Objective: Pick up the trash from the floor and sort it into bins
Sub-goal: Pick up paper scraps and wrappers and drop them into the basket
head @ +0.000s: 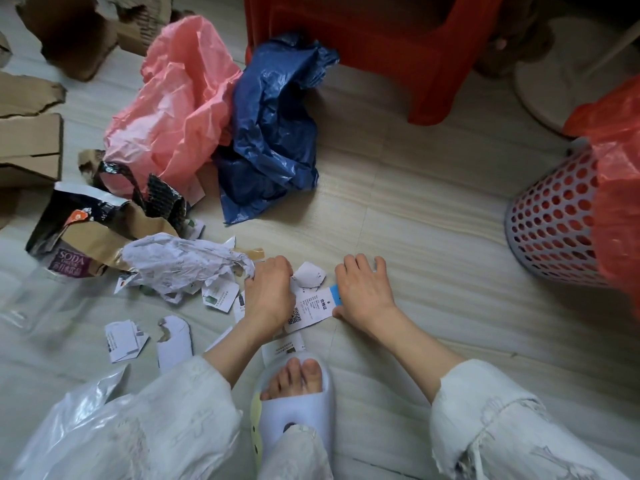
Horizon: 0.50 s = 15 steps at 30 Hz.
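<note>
Torn white paper scraps lie on the pale floor in front of me. My left hand (pixel 270 292) is curled down over scraps next to a crumpled white paper wad (pixel 183 265). My right hand (pixel 363 289) presses its fingers on the blue end of a white label with a QR code (pixel 311 308); the thumb is under its edge. More scraps (pixel 124 339) lie to the left. A perforated bin (pixel 554 220) with a red bag liner (pixel 620 188) stands at the right.
A pink plastic bag (pixel 173 109) and a blue plastic bag (pixel 273 133) lie ahead. Torn cardboard (pixel 31 147) and a soda package (pixel 76 237) sit left. A red stool (pixel 381 39) stands behind. My slippered foot (pixel 294 393) is near the scraps; a clear bag (pixel 69 427) lies bottom left.
</note>
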Motion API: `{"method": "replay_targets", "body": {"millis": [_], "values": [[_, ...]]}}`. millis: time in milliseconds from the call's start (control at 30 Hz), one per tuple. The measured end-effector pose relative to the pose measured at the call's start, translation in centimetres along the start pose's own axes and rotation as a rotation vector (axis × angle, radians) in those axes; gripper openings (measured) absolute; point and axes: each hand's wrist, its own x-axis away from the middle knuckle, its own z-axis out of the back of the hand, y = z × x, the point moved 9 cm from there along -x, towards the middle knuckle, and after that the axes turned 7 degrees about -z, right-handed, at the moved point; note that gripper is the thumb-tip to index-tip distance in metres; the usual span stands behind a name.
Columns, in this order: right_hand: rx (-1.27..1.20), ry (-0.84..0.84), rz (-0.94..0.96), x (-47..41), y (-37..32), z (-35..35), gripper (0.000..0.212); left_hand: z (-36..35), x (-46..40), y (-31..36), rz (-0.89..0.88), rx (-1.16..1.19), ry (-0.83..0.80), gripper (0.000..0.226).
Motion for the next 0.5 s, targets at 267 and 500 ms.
{"method": "replay_targets", "body": {"millis": [267,500], "values": [[-0.233,-0.111,0.011,2.4,2.9,0.3,0.025,2.0,0.8,1.5,-0.075,0.246,0.044,0.019],[-0.527,0.032,-0.148,6.0,11.1,9.5,0.016,12.1,0.3,11.4,-0.331,0.323,0.249,0.012]]}}
